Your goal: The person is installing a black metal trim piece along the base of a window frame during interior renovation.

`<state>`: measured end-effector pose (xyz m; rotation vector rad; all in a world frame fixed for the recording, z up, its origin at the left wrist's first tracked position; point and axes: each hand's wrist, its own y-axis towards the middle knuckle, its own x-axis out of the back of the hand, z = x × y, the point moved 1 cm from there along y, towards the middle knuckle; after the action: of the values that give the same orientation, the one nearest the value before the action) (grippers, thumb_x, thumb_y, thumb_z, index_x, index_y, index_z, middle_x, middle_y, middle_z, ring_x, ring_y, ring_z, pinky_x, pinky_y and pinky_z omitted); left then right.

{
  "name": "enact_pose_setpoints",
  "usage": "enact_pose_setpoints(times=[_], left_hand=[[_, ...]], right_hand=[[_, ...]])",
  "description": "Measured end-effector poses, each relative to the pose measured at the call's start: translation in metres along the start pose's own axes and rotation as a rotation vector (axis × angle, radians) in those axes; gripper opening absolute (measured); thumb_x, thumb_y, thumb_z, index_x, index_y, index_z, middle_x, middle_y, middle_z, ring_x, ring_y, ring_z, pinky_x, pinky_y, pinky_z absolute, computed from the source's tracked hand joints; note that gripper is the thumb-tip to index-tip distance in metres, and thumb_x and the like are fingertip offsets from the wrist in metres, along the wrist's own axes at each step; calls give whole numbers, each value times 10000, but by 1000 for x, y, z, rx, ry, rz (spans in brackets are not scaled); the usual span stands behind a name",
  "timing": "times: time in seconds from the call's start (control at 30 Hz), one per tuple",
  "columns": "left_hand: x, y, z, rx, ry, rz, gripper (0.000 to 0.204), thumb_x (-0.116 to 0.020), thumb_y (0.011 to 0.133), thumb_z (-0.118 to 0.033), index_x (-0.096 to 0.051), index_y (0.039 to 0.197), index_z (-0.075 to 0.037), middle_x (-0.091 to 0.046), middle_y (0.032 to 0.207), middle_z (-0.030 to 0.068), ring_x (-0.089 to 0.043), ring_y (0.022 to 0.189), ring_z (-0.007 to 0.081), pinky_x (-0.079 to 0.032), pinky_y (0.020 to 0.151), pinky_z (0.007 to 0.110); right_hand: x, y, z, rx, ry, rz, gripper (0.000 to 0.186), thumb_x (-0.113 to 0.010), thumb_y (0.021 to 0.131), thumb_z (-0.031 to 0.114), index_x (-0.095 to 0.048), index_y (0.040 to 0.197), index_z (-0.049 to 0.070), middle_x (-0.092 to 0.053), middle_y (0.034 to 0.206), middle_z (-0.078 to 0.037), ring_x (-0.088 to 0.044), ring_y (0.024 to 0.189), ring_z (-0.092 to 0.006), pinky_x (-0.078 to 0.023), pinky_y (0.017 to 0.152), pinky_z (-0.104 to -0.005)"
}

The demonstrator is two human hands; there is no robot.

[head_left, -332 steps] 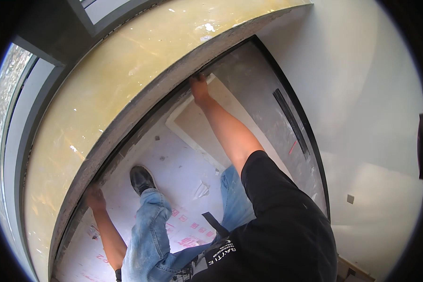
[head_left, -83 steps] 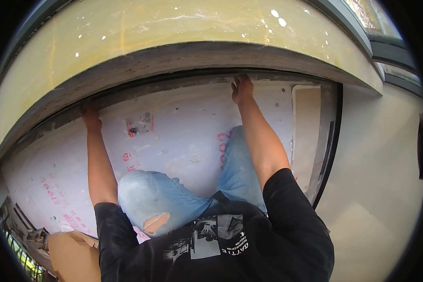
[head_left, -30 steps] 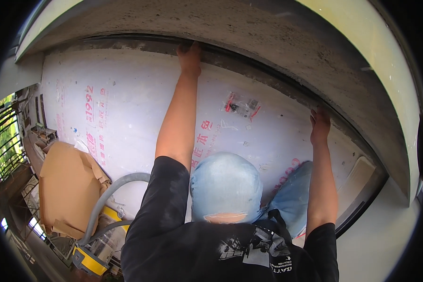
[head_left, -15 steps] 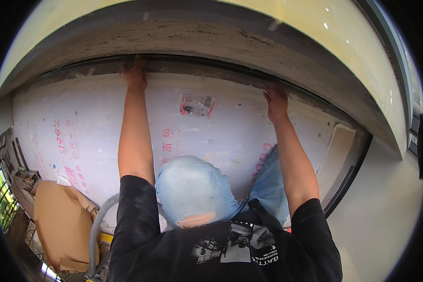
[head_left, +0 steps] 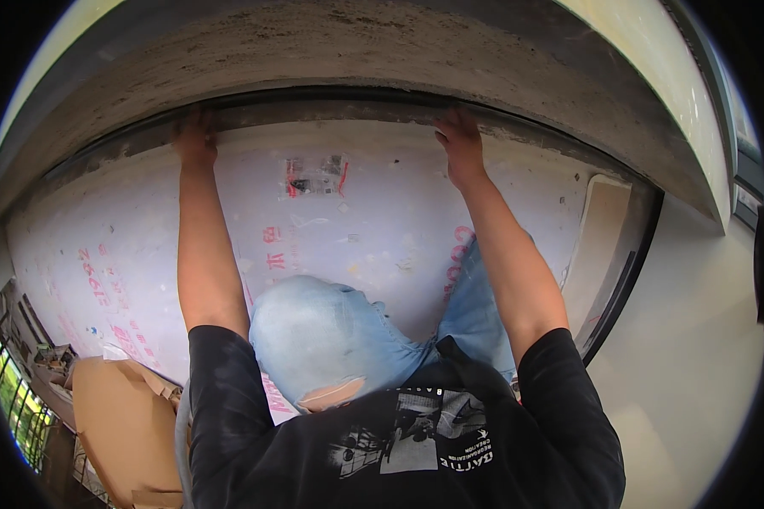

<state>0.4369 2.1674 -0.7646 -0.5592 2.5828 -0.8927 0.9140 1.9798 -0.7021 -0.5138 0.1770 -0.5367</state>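
Note:
My left hand [head_left: 197,137] reaches up to the long dark track [head_left: 331,100] below a rough grey overhang; its fingers are blurred. Farther right along the same edge, my right hand [head_left: 460,142] has its fingers apart, tips at or very near the track. A small clear packet [head_left: 317,175] with red marks lies between my hands on a white sheet [head_left: 373,220] with red printing. My knee [head_left: 310,331], in torn light-blue jeans, is bent beneath me.
Brown cardboard [head_left: 123,428] and a grey hose [head_left: 182,441] are at the lower left, beside metal bars. A beige board [head_left: 594,246] and a black edge strip [head_left: 645,263] run along the right, next to a pale surface [head_left: 688,356]. The overhang [head_left: 356,47] curves across the top.
Over the last second the view has swung, so both arms and the packet appear farther left. Both hands stay at the track. Eleven seconds ago my shoe was visible and the board lay nearer my right hand.

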Motion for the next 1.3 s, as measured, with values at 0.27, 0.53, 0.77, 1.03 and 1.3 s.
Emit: enact_pose_setpoints(times=[0.27, 0.53, 0.77, 1.03, 1.3], left_hand=[[76, 72, -20, -284, 121, 287, 478, -626, 1000, -224, -435, 1437, -264, -606, 1362, -6, -605, 1220, 234, -450, 756, 368], [45, 37, -7, -308, 311, 197, 376, -642, 993, -214, -538, 1352, -172, -622, 1327, 9, -603, 1216, 231, -446, 748, 371], [-3, -16, -20, -59, 9, 62, 411, -633, 996, -173, -506, 1387, -157, -601, 1405, 42, -571, 1285, 266, -432, 812, 403], [2, 3, -6, -71, 26, 71, 439, -645, 984, -145, -489, 1394, -151, -624, 1368, 35, -586, 1274, 264, -437, 762, 394], [38, 9, -11, -1038, 1455, -29, 431, -641, 925, -162, -560, 1348, -171, -604, 1337, 90, -623, 1197, 282, -503, 782, 449]], right_hand=[[-69, -29, 17, 303, -897, 98, 637, -557, 966, 197, -318, 1535, 39, -532, 1431, -240, -625, 1172, -367, -510, 985, -410], [-88, -36, 16, 352, -1259, 43, 541, -528, 969, 198, -385, 1481, 99, -585, 1341, -227, -634, 1120, -410, -538, 950, -470], [-70, -5, -12, 508, -996, -22, 390, -497, 986, 208, -537, 1342, 54, -642, 1231, -246, -636, 1084, -450, -526, 923, -502], [-59, 13, -2, 378, -1016, 10, 330, -528, 988, 225, -602, 1263, 60, -718, 1087, -169, -662, 1064, -382, -524, 914, -450], [-69, -10, 12, 480, -963, -59, 415, -566, 994, 241, -563, 1344, 18, -729, 997, -173, -724, 852, -298, -553, 772, -398]])
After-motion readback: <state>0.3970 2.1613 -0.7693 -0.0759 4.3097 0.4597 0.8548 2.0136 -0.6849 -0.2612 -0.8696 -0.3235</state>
